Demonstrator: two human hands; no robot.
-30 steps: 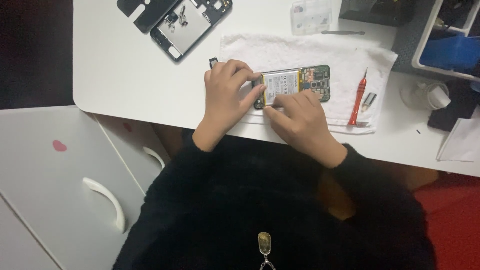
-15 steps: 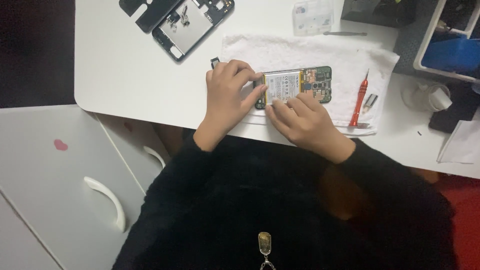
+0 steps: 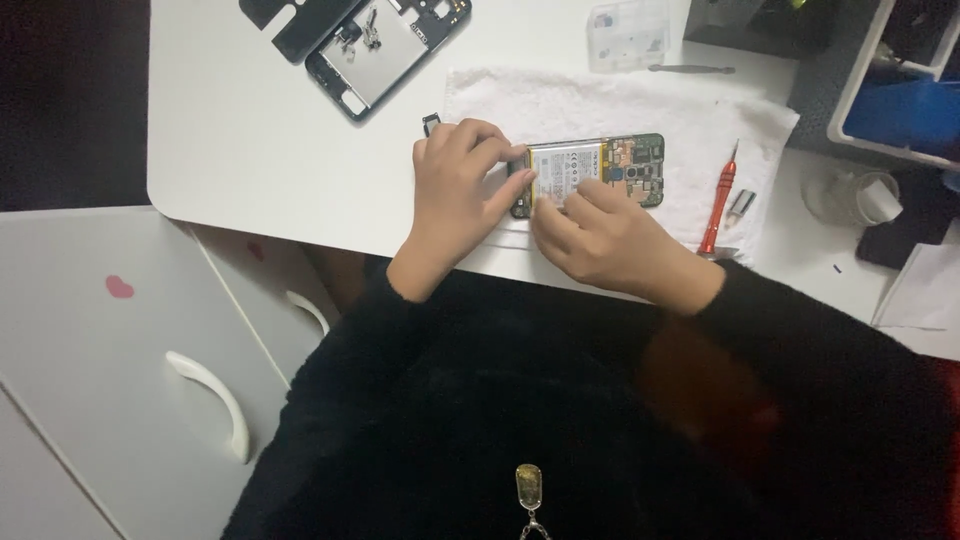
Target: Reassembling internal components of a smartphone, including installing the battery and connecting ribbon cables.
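Observation:
An opened phone, its battery and green circuit board showing, lies on a white cloth on the white table. My left hand grips the phone's left end, fingers curled over the edge. Along the near edge rests my right hand, its fingertips pressed on the battery's lower left part. Black sleeves cover both arms.
A red screwdriver and a small metal piece lie on the cloth to the right. A second dismantled phone and a black cover sit at the back left. A clear parts box, tape rolls and a white drawer unit surround the spot.
Both hands stay on the phone with only slight finger shifts. The camera view has drifted a little.

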